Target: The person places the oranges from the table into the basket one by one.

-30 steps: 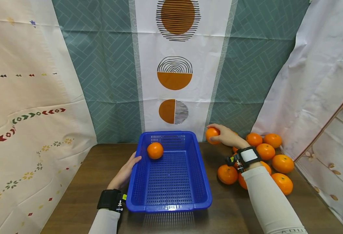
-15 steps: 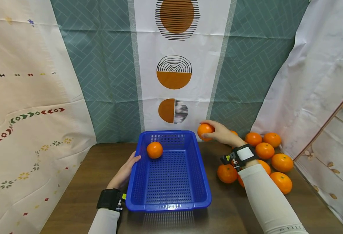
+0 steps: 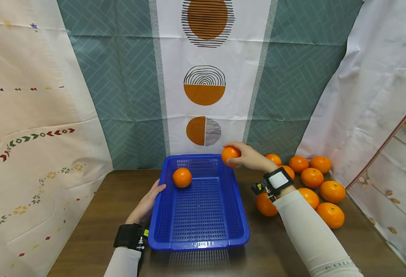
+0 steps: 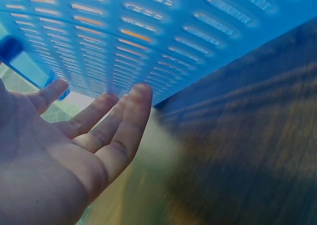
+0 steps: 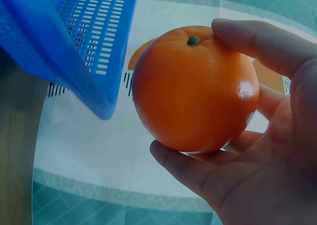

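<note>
Left hand [image 3: 147, 203], fingers straight and together, rests flat against the blue basket [image 3: 198, 240] wall; one orange [image 3: 182, 177] sits inside, just beyond its fingertips. Right hand [image 3: 247, 157] cups a second orange [image 3: 230, 156] in curled fingers over the far right rim. Risk: released here, it could strike the rim and roll away.

light: bright, even, soft shadows | head view: sharp, edges bowed | left wrist: bench [image 4: 247, 136] motion-blurred | right wrist: orange [image 5: 195, 88] glare spot, blue cast
</note>
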Available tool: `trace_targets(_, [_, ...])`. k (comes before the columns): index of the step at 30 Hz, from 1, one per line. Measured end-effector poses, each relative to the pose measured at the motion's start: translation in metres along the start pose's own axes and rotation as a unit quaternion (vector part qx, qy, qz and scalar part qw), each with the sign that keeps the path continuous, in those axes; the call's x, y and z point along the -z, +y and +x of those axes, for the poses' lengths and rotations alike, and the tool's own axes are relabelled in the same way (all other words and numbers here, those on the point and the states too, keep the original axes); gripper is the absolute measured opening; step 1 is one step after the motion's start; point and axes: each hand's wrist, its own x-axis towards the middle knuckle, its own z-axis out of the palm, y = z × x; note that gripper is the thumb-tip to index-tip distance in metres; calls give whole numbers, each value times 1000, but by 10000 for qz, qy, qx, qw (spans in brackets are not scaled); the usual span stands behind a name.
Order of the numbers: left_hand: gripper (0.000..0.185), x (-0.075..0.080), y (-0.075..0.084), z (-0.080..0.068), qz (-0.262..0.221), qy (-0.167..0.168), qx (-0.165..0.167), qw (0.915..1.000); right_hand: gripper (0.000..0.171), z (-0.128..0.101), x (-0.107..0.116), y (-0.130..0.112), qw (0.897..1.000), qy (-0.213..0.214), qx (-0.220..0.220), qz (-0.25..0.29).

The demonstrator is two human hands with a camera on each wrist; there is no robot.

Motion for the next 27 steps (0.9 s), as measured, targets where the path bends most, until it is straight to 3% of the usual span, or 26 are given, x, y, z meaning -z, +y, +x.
trace_targets(15, [67, 2, -1, 0, 152, -52, -110, 9998, 57, 13, -22, -13, 9987, -232, 286, -347])
trace_targets(27, [67, 2, 0, -1, 194, -52, -96, 9998, 53, 22, -44, -20, 9972, -447, 504, -328])
